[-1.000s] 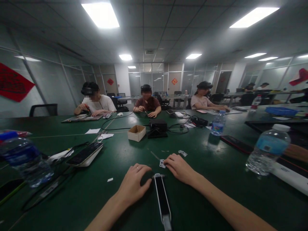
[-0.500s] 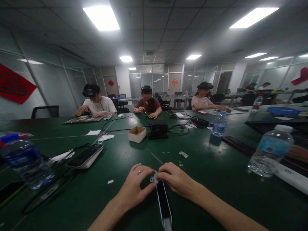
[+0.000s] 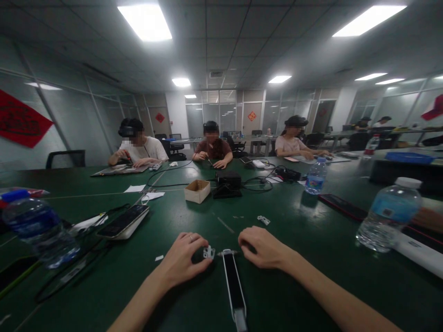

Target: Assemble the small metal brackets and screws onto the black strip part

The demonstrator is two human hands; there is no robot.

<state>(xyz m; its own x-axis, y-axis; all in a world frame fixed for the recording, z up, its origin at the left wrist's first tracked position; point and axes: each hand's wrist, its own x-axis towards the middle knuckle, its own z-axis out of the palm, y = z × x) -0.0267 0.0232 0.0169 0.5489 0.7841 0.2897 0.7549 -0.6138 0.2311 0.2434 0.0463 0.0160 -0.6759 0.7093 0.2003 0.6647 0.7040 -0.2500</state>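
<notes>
My left hand point(image 3: 188, 253) pinches a small light-grey bracket with holes point(image 3: 208, 252) between thumb and fingers, just left of a long narrow bar point(image 3: 234, 283). The bar has a white frame and a black top, and lies on the green table pointing away from me. A thin metallic crosspiece point(image 3: 226, 252) sticks out sideways at its far end. My right hand point(image 3: 261, 246) is beside that end on the right, apart from the bracket. Its fingers are curled and their tips partly hidden, so any small thing in them is out of sight. Another small pale bracket point(image 3: 263, 220) lies beyond it.
A small open box point(image 3: 197, 192) and a black device point(image 3: 227, 183) stand ahead. Water bottles point(image 3: 389, 214) point(image 3: 36, 228) flank me. A phone point(image 3: 122, 222) and cables are at left; a white scrap point(image 3: 159, 258) lies near my left hand. Several people sit around the table.
My hands have parted. The left one has drawn the bracket off to the left of the bar's far end, baring the crosspiece. My right hand has shifted slightly right, away from the bar.
</notes>
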